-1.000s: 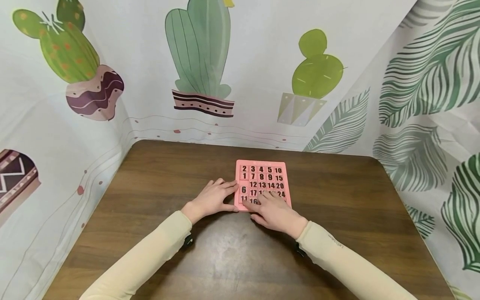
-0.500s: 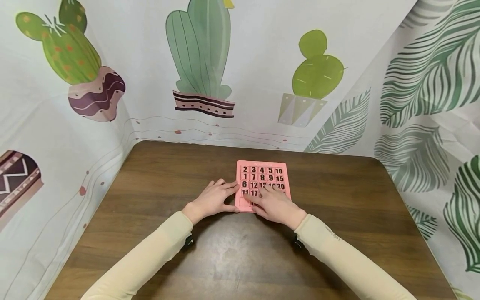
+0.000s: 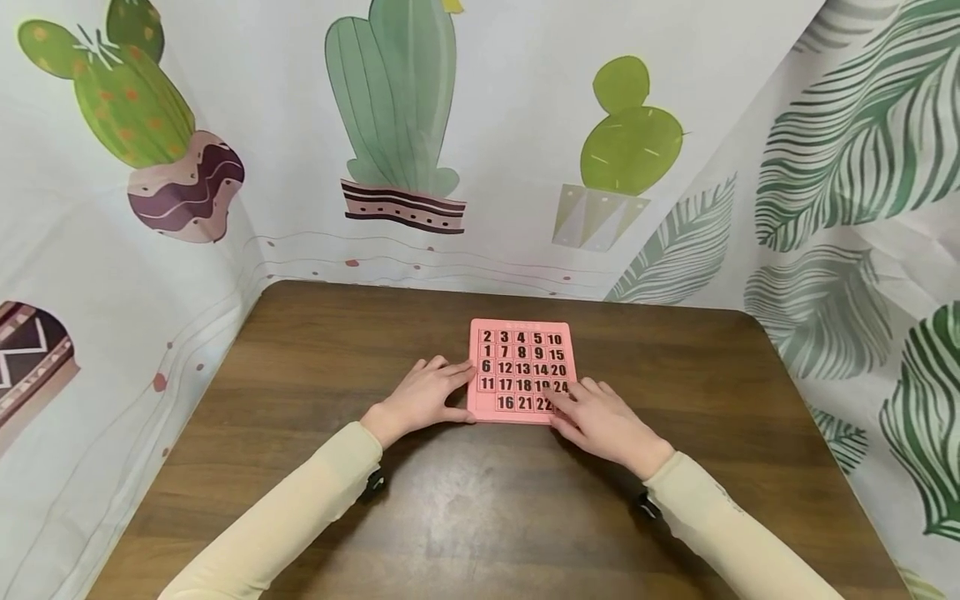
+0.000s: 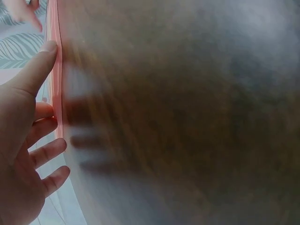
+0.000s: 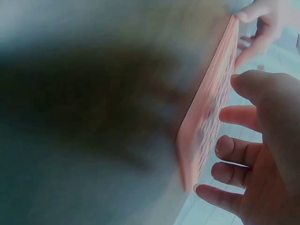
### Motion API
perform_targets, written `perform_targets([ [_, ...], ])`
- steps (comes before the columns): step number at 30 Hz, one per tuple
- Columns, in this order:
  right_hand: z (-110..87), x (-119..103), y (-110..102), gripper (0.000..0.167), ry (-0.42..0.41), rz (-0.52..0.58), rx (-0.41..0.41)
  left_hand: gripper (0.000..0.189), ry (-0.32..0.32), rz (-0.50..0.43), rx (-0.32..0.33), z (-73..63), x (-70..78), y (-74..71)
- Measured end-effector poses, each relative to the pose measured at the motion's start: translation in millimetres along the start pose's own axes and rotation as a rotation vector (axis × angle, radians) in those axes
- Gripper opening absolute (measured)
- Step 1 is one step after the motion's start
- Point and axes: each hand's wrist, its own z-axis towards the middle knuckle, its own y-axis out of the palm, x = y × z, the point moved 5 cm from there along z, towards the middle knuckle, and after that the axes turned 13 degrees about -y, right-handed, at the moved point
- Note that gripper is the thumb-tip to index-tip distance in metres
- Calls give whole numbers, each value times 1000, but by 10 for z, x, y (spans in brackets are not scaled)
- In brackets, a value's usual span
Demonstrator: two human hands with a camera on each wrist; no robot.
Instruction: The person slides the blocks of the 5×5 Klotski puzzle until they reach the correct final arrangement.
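Observation:
A pink sliding number puzzle (image 3: 475,407) lies flat at the middle of the table. Its black-numbered tiles stand in rows, with a gap at the lower left corner, below tile 11 and left of 16. My left hand (image 3: 424,395) rests at the puzzle's left edge, thumb near the bottom corner and fingertips higher up; the left wrist view shows the thumb (image 4: 45,56) against the pink edge. My right hand (image 3: 609,418) reaches over the lower right corner with extended fingers and hides the bottom right tile. In the right wrist view its fingers (image 5: 234,150) are spread beside the puzzle.
The dark brown wooden table (image 3: 465,508) has a glossy patch in front of the puzzle. A white cloth backdrop (image 3: 517,108) printed with cacti and leaves hangs behind the table and along its sides.
Tiles 6 and 11 have slid up the left column, so the gap has moved down to the bottom left corner. My right hand has shifted right; my left hand has stayed put.

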Motion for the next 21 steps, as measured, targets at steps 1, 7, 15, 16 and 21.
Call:
perform_targets([
  [1, -61, 17, -5, 45, 11, -9, -3, 87, -1, -1, 0, -2, 0, -7],
  [7, -331, 57, -28, 47, 52, -38, -29, 86, -12, -13, -21, -11, 9, -20],
  [15, -411, 5, 16, 51, 68, -25, -15, 87, -10, -2, -21, -4, -2, 1],
  [16, -408, -5, 25, 52, 65, -24, -14, 87, -10, 0, -20, -5, -2, -1],
  [21, -377, -46, 63, 56, 49, -29, -5, 87, -9, 9, -19, -9, 3, -13],
])
